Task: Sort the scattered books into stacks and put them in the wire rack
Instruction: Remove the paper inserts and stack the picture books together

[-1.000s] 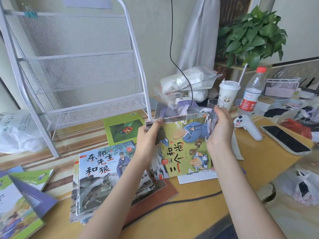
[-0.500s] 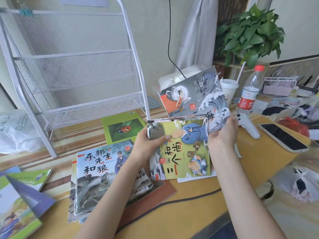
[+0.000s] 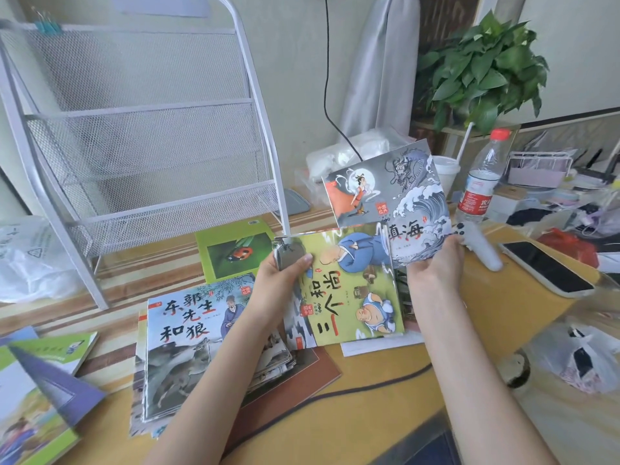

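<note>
My left hand [image 3: 282, 276] grips the top left corner of a green monk picture book [image 3: 349, 290] that tops a small pile, thumb on its cover. My right hand [image 3: 436, 266] holds a grey dragon-and-wave book [image 3: 389, 193] by its lower right edge, tilted up above the monk book. A wolf picture book [image 3: 188, 333] tops a stack to the left. A green ladybird book [image 3: 235, 253] lies behind it. More green books [image 3: 40, 391] lie at the far left. The white wire rack [image 3: 141, 129] stands at the back left with nothing on its shelves.
A water bottle [image 3: 479, 182], a lidded cup with straw [image 3: 444, 169], a white controller [image 3: 483, 250] and a phone [image 3: 547, 270] sit at the right. A potted plant [image 3: 479, 68] stands behind. A black cable [image 3: 335, 394] crosses the table front. Plastic bags lie at both sides.
My right hand has lifted the dragon book off the pile and raised it up and to the right. The left hand keeps its hold on the monk book's corner.
</note>
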The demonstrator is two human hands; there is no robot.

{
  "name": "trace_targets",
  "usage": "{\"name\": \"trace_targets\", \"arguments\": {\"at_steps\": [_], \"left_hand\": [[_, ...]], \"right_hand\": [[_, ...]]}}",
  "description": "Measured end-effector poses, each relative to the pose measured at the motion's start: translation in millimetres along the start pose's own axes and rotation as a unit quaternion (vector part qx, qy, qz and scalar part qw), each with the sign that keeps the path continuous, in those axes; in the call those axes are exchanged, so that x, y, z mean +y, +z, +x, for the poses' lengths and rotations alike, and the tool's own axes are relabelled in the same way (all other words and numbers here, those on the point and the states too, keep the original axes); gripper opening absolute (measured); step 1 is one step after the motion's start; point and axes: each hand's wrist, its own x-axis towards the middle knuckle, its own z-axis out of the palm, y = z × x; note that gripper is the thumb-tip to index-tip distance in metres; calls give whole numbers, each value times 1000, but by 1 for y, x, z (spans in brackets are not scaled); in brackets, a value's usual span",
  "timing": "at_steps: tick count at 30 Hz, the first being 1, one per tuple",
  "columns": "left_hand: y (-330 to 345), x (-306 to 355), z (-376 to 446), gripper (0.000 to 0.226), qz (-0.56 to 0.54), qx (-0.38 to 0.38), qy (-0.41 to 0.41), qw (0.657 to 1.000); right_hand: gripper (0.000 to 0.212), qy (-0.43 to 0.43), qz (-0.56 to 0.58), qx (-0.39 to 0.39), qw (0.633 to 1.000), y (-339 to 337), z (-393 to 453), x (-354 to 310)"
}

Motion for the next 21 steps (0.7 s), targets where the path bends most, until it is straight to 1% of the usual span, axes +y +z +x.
{"name": "trace_targets", "arguments": {"at_steps": [1,4,5,7,10,13,16,18,20,21], "left_hand": [[-2,0,2,7,-9,20,3,1000],[-8,-2,8,8,-23,111,10,994],[-9,-3,10,8,-28,135,10,990],[-11,-5,12,8,-29,173,13,984],[-11,-3,11,10,-23,205,19,978],[-9,1,10,10,-19,187,18,982],[-5,3,7,10,-18,132,14,991],[-3,3,5,9,-24,88,16,996],[-2,3,5,7,-33,70,14,997],[-2,4,5,6,-37,63,9,997]], "right_hand": [[29,-1,1,5,1000,0,0,-2],[18,-20,16,41,999,-1,0,-8],[18,-38,17,53,998,-1,-1,-11],[24,-72,0,68,995,0,-2,-17],[25,-118,-31,73,990,1,2,-27],[22,-179,-80,38,980,4,6,-30],[26,-233,-133,-26,963,6,6,-26],[31,-272,-167,-52,946,9,5,-22],[31,-301,-216,-80,925,11,5,-19],[30,-317,-251,-104,909,11,4,-18]]}}
